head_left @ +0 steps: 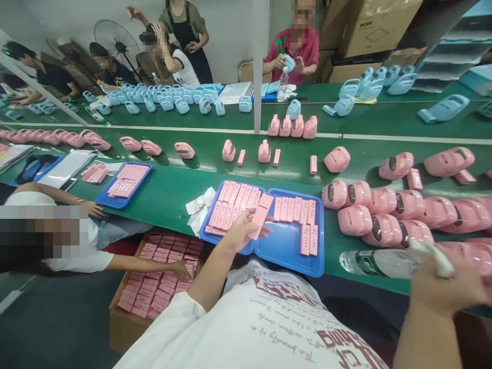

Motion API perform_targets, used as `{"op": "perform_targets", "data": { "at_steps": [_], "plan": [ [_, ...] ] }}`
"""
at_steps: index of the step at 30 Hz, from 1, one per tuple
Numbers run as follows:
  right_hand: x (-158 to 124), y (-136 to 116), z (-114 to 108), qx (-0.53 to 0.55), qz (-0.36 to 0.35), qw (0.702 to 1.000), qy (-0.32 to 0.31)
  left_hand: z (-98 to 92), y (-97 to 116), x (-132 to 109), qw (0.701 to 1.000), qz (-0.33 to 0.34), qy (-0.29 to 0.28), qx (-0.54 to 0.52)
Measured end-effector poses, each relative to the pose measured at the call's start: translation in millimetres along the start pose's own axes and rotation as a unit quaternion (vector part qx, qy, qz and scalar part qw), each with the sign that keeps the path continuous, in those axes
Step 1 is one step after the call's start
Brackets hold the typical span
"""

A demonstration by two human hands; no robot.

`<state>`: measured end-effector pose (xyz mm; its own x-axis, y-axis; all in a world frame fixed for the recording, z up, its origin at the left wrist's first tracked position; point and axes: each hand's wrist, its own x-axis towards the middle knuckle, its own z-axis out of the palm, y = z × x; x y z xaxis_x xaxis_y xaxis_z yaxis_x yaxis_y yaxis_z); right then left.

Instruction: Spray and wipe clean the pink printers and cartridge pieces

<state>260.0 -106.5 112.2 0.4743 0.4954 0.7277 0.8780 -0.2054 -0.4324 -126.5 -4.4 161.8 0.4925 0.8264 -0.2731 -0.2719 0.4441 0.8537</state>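
My left hand [239, 231] is closed on a flat pink rectangular plastic piece [263, 211], held tilted above two blue trays. The left blue tray [246, 250] holds rows of similar pink pieces; the right blue tray [284, 261] has several along its far and right sides. At the right, my right hand [438, 289], smeared by motion, grips a crumpled white cloth [436, 256]. Just left of that hand lies a clear plastic bottle [378, 262] on its side; whether they touch I cannot tell.
Pink rounded plastic housings [384, 200] crowd the table's right side. More stand along the green conveyor belt [207, 166]. A cardboard box [123, 328] of pink pieces sits at lower left, with a co-worker's hand [180, 269] in it. Blue housings [165, 100] fill the far bench.
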Motion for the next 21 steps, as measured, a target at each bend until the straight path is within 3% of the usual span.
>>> {"op": "perform_targets", "data": {
  "at_steps": [4,9,15,18,21],
  "plan": [
    [-10,20,29,-0.035,-0.045,0.998,0.007,23.2,15,0,0.995,0.012,-0.074,-0.070],
    [-22,27,28,-0.024,-0.052,0.998,0.000,44.1,21,-2,0.992,0.032,-0.121,-0.020],
    [5,21,13,-0.060,0.075,0.992,-0.084,62.3,27,-15,0.990,0.058,-0.065,0.107],
    [24,6,3,-0.063,0.142,0.986,-0.056,65.5,25,-18,0.985,0.067,-0.045,0.154],
    [36,-24,-6,0.003,0.214,0.977,-0.010,67.4,21,-18,0.968,0.108,-0.040,0.222]
  ]
}}
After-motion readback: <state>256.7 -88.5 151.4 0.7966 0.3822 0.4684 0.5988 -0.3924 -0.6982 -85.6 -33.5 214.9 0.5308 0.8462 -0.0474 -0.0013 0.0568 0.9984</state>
